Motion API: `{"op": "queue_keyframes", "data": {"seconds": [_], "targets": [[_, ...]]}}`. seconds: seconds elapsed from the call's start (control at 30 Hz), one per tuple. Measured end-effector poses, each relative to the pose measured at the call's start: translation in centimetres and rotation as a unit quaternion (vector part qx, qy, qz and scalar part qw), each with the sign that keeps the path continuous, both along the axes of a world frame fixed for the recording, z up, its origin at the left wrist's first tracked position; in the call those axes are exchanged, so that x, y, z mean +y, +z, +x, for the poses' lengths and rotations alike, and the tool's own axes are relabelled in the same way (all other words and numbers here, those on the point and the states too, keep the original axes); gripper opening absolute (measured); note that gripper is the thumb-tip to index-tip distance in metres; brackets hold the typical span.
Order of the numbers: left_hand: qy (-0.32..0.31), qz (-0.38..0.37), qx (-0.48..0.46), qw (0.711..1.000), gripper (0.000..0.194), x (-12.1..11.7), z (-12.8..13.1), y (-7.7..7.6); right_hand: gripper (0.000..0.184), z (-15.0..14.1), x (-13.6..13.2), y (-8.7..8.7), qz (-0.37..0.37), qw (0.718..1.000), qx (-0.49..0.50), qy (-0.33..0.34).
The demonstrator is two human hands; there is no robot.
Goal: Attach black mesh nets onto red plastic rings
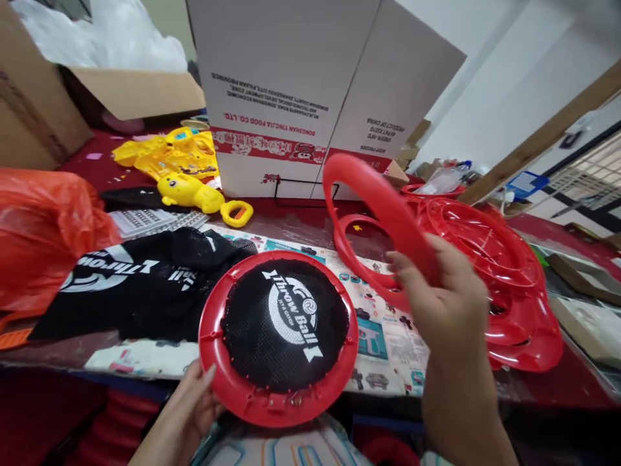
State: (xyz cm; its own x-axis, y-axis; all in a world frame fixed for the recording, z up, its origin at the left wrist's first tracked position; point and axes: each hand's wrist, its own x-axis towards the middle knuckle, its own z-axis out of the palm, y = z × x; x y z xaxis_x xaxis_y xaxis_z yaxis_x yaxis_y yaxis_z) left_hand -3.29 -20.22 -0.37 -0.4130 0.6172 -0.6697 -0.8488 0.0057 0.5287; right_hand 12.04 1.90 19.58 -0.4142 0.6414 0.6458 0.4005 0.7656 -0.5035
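A round red plastic frame (216,369) with black mesh (252,310) printed "Throw Ball" lies face up at the table's front edge. My left hand (198,395) grips its lower left rim, thumb on top and the other fingers beneath. Off to the right, my right hand (436,291) holds a red plastic ring (373,200) tilted up above the table, its fingers and thumb closed around the ring's lower right side. Several black mesh pieces (150,304) with white print lie left of the frame.
Red plastic frames (514,317) are stacked at the right. A large white carton (286,77) stands at the back. Yellow toy parts (194,194) and an orange-red plastic bag (43,233) lie at the left. Printed paper sheeting (388,362) covers the table front.
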Motion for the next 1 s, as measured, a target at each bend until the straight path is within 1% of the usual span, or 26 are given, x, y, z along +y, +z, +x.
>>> {"op": "queue_keyframes", "data": {"seconds": [0.03, 0.07, 0.1, 0.13, 0.17, 0.2, 0.27, 0.33, 0.37, 0.4, 0.43, 0.5, 0.57, 0.63, 0.7, 0.77, 0.83, 0.9, 0.93, 0.97, 1.0], "targets": [[0.008, 0.012, 0.000, 1.000, 0.086, 0.1, -0.6, 0.4, 0.044, 0.4, -0.2, 0.3, -0.007, 0.995, 0.095, 0.020], [0.016, 0.028, -0.005, 0.999, 0.081, 0.2, -1.2, 0.8, 0.051, 0.8, -0.2, 0.3, -0.026, 0.982, 0.183, 0.040], [0.023, 0.045, -0.014, 0.999, 0.078, 0.3, -1.9, 1.2, 0.056, 1.1, 0.0, 0.0, -0.063, 0.963, 0.255, 0.058], [0.032, 0.060, -0.024, 0.997, 0.074, 0.4, -2.4, 1.6, 0.057, 1.3, 0.2, -0.5, -0.117, 0.943, 0.304, 0.073], [0.041, 0.072, -0.033, 0.996, 0.071, 0.6, -2.8, 1.9, 0.056, 1.5, 0.5, -1.2, -0.185, 0.922, 0.330, 0.082], [0.050, 0.082, -0.038, 0.995, 0.067, 0.8, -3.1, 2.3, 0.054, 1.5, 0.7, -2.1, -0.260, 0.900, 0.341, 0.084], [0.070, 0.089, -0.041, 0.993, 0.057, 1.4, -3.3, 2.9, 0.057, 1.3, 1.0, -4.5, -0.407, 0.848, 0.333, 0.070], [0.106, 0.083, -0.040, 0.990, 0.050, 2.1, -3.0, 3.3, 0.063, 0.9, 1.1, -7.2, -0.519, 0.794, 0.312, 0.056], [0.124, 0.082, -0.043, 0.988, 0.048, 2.4, -2.8, 3.4, 0.065, 0.7, 1.1, -8.4, -0.555, 0.773, 0.303, 0.049], [0.139, 0.085, -0.049, 0.985, 0.050, 2.7, -2.7, 3.4, 0.066, 0.6, 1.1, -9.4, -0.578, 0.759, 0.297, 0.044], [0.151, 0.093, -0.053, 0.983, 0.053, 2.9, -2.6, 3.4, 0.067, 0.4, 1.2, -10.3, -0.591, 0.752, 0.290, 0.039], [0.160, 0.110, -0.050, 0.980, 0.063, 3.2, -2.4, 3.4, 0.068, 0.2, 1.5, -11.4, -0.594, 0.756, 0.273, 0.027], [0.156, 0.099, -0.018, 0.983, 0.067, 3.4, -2.4, 3.5, 0.066, -0.2, 1.8, -12.1, -0.580, 0.775, 0.252, 0.014], [0.144, 0.074, 0.030, 0.986, 0.072, 3.6, -2.5, 3.8, 0.062, -0.8, 2.1, -12.6, -0.553, 0.799, 0.233, 0.005], [0.143, 0.063, 0.061, 0.986, 0.074, 3.8, -2.6, 4.3, 0.062, -1.6, 2.4, -13.2, -0.528, 0.827, 0.196, 0.011], [0.162, 0.070, 0.079, 0.981, 0.071, 4.2, -2.9, 5.0, 0.066, -2.3, 2.6, -14.0, -0.499, 0.857, 0.130, 0.011], [0.180, 0.080, 0.108, 0.974, 0.069, 4.6, -3.2, 5.8, 0.075, -3.1, 3.0, -14.3, -0.445, 0.893, 0.062, -0.014], [0.189, 0.088, 0.157, 0.965, 0.071, 5.0, -3.3, 6.8, 0.083, -4.0, 3.1, -13.7, -0.353, 0.934, 0.024, -0.041], [0.193, 0.091, 0.190, 0.958, 0.070, 5.3, -3.3, 7.2, 0.083, -4.4, 2.9, -12.9, -0.306, 0.951, 0.018, -0.035], [0.194, 0.094, 0.231, 0.949, 0.069, 5.7, -3.3, 7.6, 0.080, -5.0, 2.5, -11.8, -0.266, 0.964, 0.014, -0.008], [0.197, 0.098, 0.280, 0.934, 0.067, 6.2, -3.1, 8.0, 0.074, -5.5, 1.8, -10.5, -0.236, 0.971, 0.018, 0.034]]}}
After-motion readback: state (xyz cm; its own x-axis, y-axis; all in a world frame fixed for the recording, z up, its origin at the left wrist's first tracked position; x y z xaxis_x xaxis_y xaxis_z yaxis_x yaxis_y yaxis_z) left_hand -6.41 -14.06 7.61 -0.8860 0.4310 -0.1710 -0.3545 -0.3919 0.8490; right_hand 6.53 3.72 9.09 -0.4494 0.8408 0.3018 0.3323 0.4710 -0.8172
